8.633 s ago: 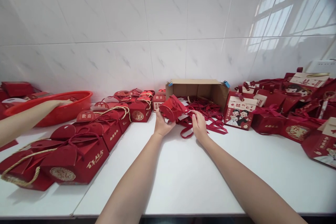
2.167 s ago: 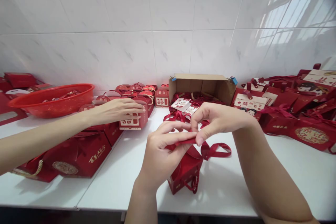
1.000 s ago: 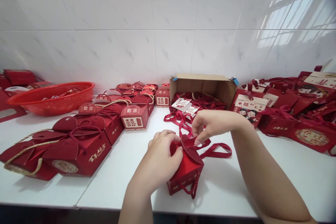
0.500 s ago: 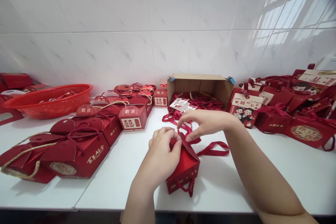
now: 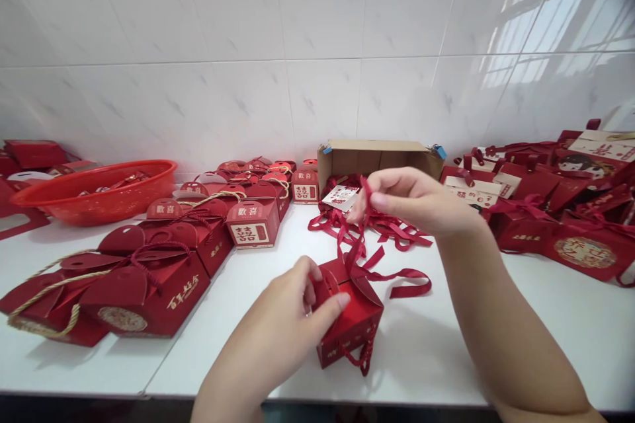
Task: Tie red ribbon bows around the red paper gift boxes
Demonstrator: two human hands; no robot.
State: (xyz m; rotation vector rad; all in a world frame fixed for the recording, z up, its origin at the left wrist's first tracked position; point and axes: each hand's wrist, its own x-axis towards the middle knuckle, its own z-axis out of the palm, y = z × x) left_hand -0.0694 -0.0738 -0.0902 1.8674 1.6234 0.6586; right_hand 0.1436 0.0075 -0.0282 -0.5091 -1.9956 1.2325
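Observation:
A small red gift box (image 5: 358,307) with gold print stands on the white table, a twisted red cord hanging at its front. My left hand (image 5: 292,317) grips its left side, thumb over the top and fingers at the far left edge. Above and behind the box, my right hand (image 5: 401,201) pinches a dark red ribbon (image 5: 353,248), which runs down to the top flaps. One loose ribbon tail (image 5: 411,283) curls out to the right on the table.
A cardboard box (image 5: 381,158) of ribbons and cards leans by the tiled wall. Finished-looking red boxes (image 5: 149,297) stand in rows at left, before an orange-red basin (image 5: 104,201). More red bags and boxes (image 5: 580,244) crowd the right. The table's front edge is near me.
My right hand has risen from the box top, drawing the ribbon upward. My left hand has shifted left and down to the box's side, and the top flaps show more.

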